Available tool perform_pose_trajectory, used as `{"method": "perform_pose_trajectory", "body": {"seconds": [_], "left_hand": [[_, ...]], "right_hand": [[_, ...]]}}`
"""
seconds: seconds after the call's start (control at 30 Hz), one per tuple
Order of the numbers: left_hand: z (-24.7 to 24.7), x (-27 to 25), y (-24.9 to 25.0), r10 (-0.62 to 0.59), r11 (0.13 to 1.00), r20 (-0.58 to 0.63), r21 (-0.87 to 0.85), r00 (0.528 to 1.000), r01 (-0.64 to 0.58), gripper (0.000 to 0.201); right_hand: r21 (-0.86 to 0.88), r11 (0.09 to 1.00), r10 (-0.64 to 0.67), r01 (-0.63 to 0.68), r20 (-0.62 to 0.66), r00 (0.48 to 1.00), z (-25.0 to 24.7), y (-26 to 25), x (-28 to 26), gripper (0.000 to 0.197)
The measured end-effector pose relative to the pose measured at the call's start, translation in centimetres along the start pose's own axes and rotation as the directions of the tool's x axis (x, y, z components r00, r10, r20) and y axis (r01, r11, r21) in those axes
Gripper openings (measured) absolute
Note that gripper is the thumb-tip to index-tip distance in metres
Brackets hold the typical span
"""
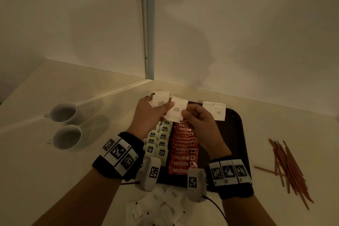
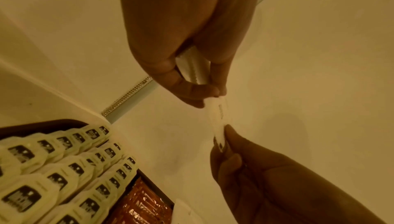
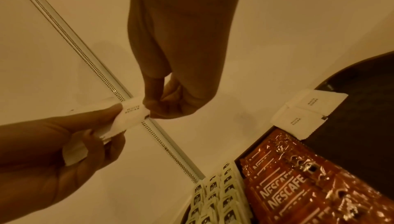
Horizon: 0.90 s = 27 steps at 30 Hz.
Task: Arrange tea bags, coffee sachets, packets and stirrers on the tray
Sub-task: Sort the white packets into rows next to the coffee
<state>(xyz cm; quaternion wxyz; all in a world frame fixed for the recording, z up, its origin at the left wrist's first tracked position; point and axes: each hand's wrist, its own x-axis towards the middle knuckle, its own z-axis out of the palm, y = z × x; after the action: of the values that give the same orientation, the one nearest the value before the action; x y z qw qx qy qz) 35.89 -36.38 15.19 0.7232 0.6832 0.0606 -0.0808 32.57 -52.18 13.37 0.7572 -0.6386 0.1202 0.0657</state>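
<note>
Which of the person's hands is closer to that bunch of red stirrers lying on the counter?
Right. The right hand is above the tray, beside the stirrers; the left hand is farther, across the tray.

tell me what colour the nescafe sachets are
Orange-red sachets with white lettering, clearest in the head view.

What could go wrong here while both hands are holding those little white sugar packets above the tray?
The left hand grips several sugar packets at once, so some might slip as the right hand pulls one packet free. A dropped packet could land on the neat Nescafe sachets or tea bags below and disturb their rows.
</note>
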Motion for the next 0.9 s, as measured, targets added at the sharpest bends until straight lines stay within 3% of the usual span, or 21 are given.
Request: {"method": "perform_pose_trajectory", "body": {"seconds": [0.13, 0.27, 0.37, 0.47, 0.63, 0.8, 0.9], "left_hand": [[0.6, 0.0, 0.1, 0.002, 1.000, -0.003, 0.002, 1.000, -0.002, 0.024], [1.1, -0.2, -0.2, -0.011, 1.000, 0.009, -0.028, 1.000, 0.011, 0.015], [0.8, -0.1, -0.6, -0.119, 0.978, 0.040, -0.168, 0.992, 0.124, 0.013], [0.0, 0.1, -1.2, -0.263, 0.896, 0.021, -0.365, 0.965, 0.252, 0.016], [-0.6, 0.3, -1.4, -0.304, 0.833, 0.049, -0.471, 0.951, 0.290, 0.018], [-0.5, 0.6, -1.5, -0.318, 0.826, 0.034, -0.480, 0.947, 0.295, 0.017], [-0.4, 0.7, -1.5, -0.317, 0.800, 0.048, -0.522, 0.947, 0.295, 0.018]], "right_hand": [[0.001, 0.999, -0.039, 0.039, -0.022, 0.999, -0.3, 0.1, 0.0, 0.017], [-0.098, 0.995, -0.040, 0.037, -0.030, 0.999, -0.8, 0.7, 0.3, 0.015], [-0.061, 0.998, 0.006, -0.011, -0.085, 0.996, -2.8, 1.6, 1.2, 0.015], [-0.108, 0.992, 0.034, -0.061, -0.242, 0.970, -6.8, 3.1, 3.0, 0.016], [-0.366, 0.895, 0.052, -0.256, -0.484, 0.874, -12.8, 6.6, 6.4, 0.028], [-0.528, 0.778, 0.023, -0.341, -0.518, 0.855, -14.1, 8.3, 8.0, 0.023], [-0.535, 0.775, 0.013, -0.337, -0.519, 0.854, -13.6, 8.4, 8.6, 0.020]]}}
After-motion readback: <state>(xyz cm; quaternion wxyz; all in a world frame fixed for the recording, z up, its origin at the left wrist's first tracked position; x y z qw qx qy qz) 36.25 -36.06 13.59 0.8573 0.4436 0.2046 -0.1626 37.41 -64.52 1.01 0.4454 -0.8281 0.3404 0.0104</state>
